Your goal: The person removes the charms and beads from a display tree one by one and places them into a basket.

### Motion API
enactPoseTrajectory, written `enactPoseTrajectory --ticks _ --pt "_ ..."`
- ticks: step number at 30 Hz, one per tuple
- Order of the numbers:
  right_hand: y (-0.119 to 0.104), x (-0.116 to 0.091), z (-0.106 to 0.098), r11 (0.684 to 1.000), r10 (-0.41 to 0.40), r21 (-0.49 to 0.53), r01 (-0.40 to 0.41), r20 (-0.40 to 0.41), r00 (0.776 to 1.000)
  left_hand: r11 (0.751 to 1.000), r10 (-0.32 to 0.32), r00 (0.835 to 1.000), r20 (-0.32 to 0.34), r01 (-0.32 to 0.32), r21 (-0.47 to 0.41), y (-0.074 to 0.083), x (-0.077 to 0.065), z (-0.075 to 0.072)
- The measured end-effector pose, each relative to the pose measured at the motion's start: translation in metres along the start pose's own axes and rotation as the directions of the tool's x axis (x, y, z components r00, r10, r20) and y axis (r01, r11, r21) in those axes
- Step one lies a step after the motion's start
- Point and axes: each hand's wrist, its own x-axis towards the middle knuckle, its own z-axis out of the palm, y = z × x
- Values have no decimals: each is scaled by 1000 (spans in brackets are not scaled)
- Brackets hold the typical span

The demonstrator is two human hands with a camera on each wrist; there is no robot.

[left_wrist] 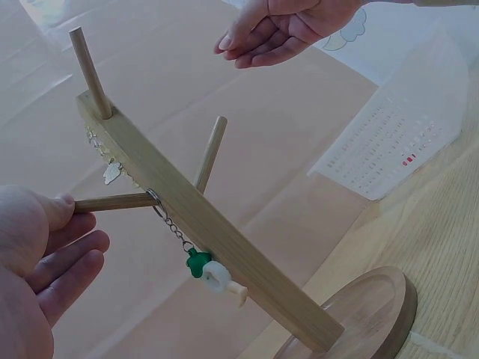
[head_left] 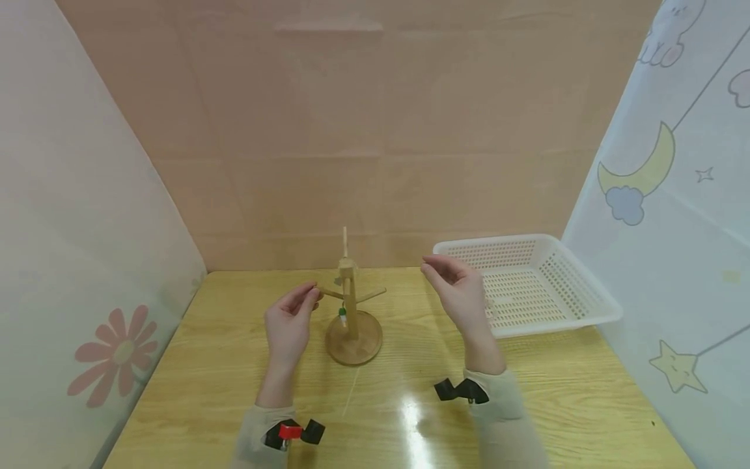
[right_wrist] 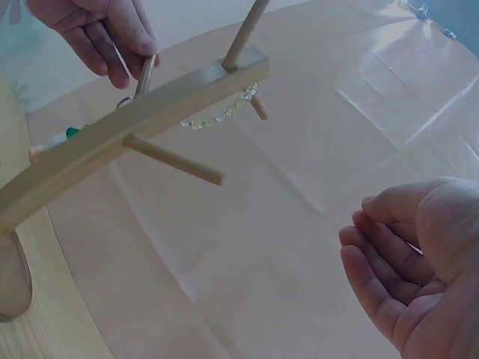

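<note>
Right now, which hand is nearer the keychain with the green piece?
Left. The left hand pinches the tip of the peg the keychain hangs on; the right hand hovers apart, right of the stand.

Gap between stand (head_left: 353, 326) and basket (head_left: 545, 327)

The right hand (head_left: 459, 296) takes up its basket side. The right peg (right_wrist: 179, 162) juts into it, tip unobstructed. The left hand (head_left: 290, 324) blocks the left peg's (left_wrist: 112, 203) tip; further in, a keychain (left_wrist: 198, 263) hangs.

Wooden peg stand (right_wrist: 174, 93), with beaded strand (right_wrist: 219, 117).
Left hand (right_wrist: 105, 31) pinches one peg (right_wrist: 145, 75), which bears a ring (right_wrist: 123, 102); right hand (right_wrist: 415, 265) apart from stand, fingers loosely curled.
</note>
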Motion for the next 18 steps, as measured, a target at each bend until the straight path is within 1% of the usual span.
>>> enactPoseTrajectory --ticks 7,18 --pt "-5 -2 15 1000 0 13 0 35 999 1000 15 1000 5 -15 -4 -2 1 0" --pt "-8 -2 37 999 11 44 -15 95 995 1000 8 1000 5 -8 2 -2 1 -1"
